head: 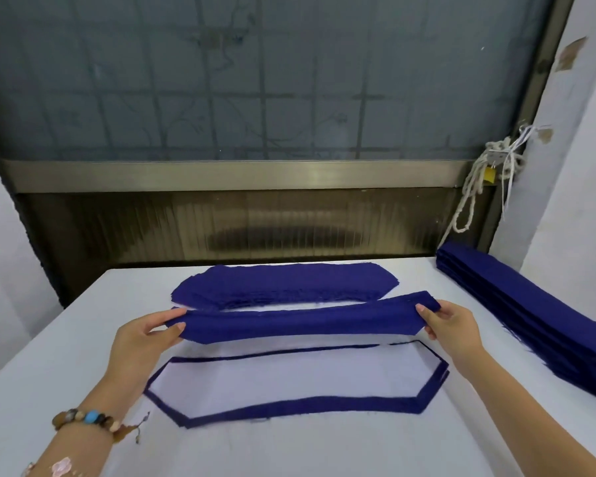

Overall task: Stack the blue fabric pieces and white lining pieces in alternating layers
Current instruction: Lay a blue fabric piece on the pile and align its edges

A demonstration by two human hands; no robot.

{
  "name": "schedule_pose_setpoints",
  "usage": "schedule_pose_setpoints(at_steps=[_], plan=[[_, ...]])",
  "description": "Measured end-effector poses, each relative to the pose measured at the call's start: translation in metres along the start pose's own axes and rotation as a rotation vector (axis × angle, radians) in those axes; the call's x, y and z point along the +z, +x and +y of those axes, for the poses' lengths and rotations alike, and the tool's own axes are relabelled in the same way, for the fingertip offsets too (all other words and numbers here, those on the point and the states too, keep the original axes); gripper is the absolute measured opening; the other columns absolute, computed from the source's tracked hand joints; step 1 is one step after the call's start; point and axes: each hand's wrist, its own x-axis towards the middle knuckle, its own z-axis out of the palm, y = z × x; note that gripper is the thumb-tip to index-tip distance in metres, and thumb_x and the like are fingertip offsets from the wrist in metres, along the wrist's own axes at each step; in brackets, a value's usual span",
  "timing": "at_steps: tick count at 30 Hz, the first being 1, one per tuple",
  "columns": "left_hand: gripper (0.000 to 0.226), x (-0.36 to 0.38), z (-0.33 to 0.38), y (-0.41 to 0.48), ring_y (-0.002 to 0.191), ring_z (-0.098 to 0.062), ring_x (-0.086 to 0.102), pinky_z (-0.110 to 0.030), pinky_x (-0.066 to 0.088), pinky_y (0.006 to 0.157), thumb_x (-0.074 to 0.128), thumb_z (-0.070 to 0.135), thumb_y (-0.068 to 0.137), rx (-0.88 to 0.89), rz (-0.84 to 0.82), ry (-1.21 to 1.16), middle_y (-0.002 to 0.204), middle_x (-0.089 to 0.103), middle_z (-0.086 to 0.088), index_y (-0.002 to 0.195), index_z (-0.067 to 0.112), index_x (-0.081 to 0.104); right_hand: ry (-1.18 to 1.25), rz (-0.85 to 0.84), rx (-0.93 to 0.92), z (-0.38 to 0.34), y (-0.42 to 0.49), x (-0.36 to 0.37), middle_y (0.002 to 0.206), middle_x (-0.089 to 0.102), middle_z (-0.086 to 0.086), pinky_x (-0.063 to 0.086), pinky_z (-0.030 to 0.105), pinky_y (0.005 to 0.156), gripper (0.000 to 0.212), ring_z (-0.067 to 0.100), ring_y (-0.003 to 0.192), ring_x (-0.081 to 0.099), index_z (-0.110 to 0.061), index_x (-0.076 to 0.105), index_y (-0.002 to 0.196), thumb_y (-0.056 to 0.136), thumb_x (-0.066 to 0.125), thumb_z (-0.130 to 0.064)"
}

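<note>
Blue fabric piece [303, 321]: held up in the air, just above the back edge of the stack [289, 404]. Pinched at one end by the left hand [145, 335], thumb on top and fingers curled under. Pinched the same way at the other end by the right hand [451, 325]. Stretched long between the two, bunched up a bit along its length, not touching the stack.

Showed a white lining piece [296, 376] on top of the stack, with a thin blue rim peeking out all around. Looked like time for a blue layer.

Probably best lowered slowly. Needed keeping tight between both hands, so no sag in the middle. Needed opening out flat first. Called for matching the slanted corners to the blue rim of the stack. Seemed wise to set down one long edge first, then the rest, then smooth from the middle out. Looked soft and floppy, so likely to wrinkle, or to push the white piece crooked, if dropped.

Behind the stack, lay a pile of more blue pieces [283, 282]. Right of the stack, lay another long blue pile [530, 311], all on the same white bench [66, 339].
</note>
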Motion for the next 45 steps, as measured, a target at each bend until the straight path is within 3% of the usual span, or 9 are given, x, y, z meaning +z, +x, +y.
schedule_pose_setpoints(at_steps=[5, 8, 15, 20, 24, 29, 35, 41, 45], plan=[[0.029, -0.016, 0.0, -0.028, 0.108, -0.025, 0.058, -0.028, 0.054, 0.065, 0.065, 0.009, 0.091, -0.038, -0.018, 0.052, 0.115, 0.061, -0.003, 0.117, 0.021, 0.068, -0.072, -0.027, -0.068, 0.009, -0.028, -0.006, 0.072, 0.067, 0.011, 0.048, 0.03, 0.058, 0.012, 0.025, 0.064, 0.061, -0.019, 0.063, 0.085, 0.09, 0.065, -0.03], [0.026, -0.024, -0.005, -0.038, 0.093, -0.021, 0.063, -0.024, 0.05, 0.063, 0.065, 0.008, 0.091, -0.018, -0.033, 0.081, 0.108, 0.067, -0.003, 0.111, 0.023, 0.071, -0.115, -0.024, -0.119, 0.015, -0.038, -0.008, 0.075, 0.068, 0.008, 0.046, 0.026, 0.056, 0.009, 0.025, 0.068, 0.062, -0.02, 0.064, 0.094, 0.091, 0.064, -0.029], [0.027, -0.032, -0.019, -0.056, 0.071, -0.017, 0.069, -0.008, 0.049, 0.055, 0.067, 0.005, 0.089, -0.011, -0.091, 0.072, 0.07, 0.074, -0.004, 0.101, 0.028, 0.073, -0.198, -0.035, -0.199, 0.027, -0.052, -0.015, 0.068, 0.065, 0.008, 0.045, 0.031, 0.059, 0.009, 0.026, 0.065, 0.059, -0.019, 0.067, 0.083, 0.091, 0.065, -0.022], [0.03, -0.029, -0.028, -0.059, 0.066, -0.021, 0.065, -0.005, 0.043, 0.056, 0.068, 0.001, 0.086, 0.016, -0.092, 0.137, 0.059, 0.07, -0.006, 0.104, 0.024, 0.074, -0.3, -0.007, -0.247, 0.032, -0.056, -0.013, 0.063, 0.06, 0.01, 0.041, 0.03, 0.057, 0.014, 0.022, 0.06, 0.051, -0.015, 0.064, 0.074, 0.088, 0.066, -0.018], [0.029, -0.028, -0.027, -0.061, 0.068, -0.017, 0.066, 0.0, 0.041, 0.055, 0.072, 0.002, 0.083, 0.061, -0.041, 0.214, 0.062, 0.07, -0.001, 0.098, 0.027, 0.075, -0.36, -0.018, -0.261, 0.033, -0.056, -0.01, 0.058, 0.055, 0.008, 0.036, 0.028, 0.053, 0.018, 0.018, 0.054, 0.044, -0.007, 0.059, 0.07, 0.085, 0.066, -0.016], [0.029, -0.026, -0.025, -0.063, 0.072, -0.013, 0.067, 0.001, 0.042, 0.059, 0.074, 0.002, 0.082, 0.091, -0.021, 0.25, 0.074, 0.072, 0.003, 0.096, 0.026, 0.075, -0.336, -0.034, -0.239, 0.033, -0.055, -0.006, 0.063, 0.061, 0.005, 0.041, 0.028, 0.053, 0.026, 0.021, 0.058, 0.053, -0.01, 0.06, 0.072, 0.084, 0.07, -0.032], [0.032, -0.027, -0.027, -0.064, 0.063, 0.004, 0.061, 0.003, 0.04, 0.06, 0.071, -0.003, 0.082, 0.114, 0.008, 0.237, 0.071, 0.069, 0.004, 0.101, 0.021, 0.074, -0.355, -0.008, -0.251, 0.035, -0.052, -0.009, 0.065, 0.061, -0.006, 0.036, 0.022, 0.053, 0.017, 0.011, 0.063, 0.055, -0.018, 0.059, 0.073, 0.087, 0.067, -0.024], [0.029, -0.03, -0.03, -0.061, 0.067, -0.014, 0.063, 0.001, 0.041, 0.057, 0.069, 0.002, 0.085, 0.091, 0.041, 0.174, 0.063, 0.07, 0.0, 0.103, 0.024, 0.075, -0.288, -0.014, -0.263, 0.032, -0.055, -0.012, 0.068, 0.062, -0.01, 0.037, 0.02, 0.056, 0.014, 0.008, 0.065, 0.056, -0.025, 0.058, 0.077, 0.088, 0.065, -0.019], [0.03, -0.028, -0.031, -0.063, 0.062, -0.001, 0.059, 0.001, 0.04, 0.06, 0.066, -0.005, 0.085, 0.122, 0.02, 0.221, 0.075, 0.068, -0.003, 0.104, 0.016, 0.075, -0.29, -0.074, -0.264, 0.03, -0.058, -0.013, 0.073, 0.067, -0.008, 0.042, 0.02, 0.058, 0.014, 0.011, 0.07, 0.061, -0.027, 0.062, 0.084, 0.085, 0.065, -0.014]])
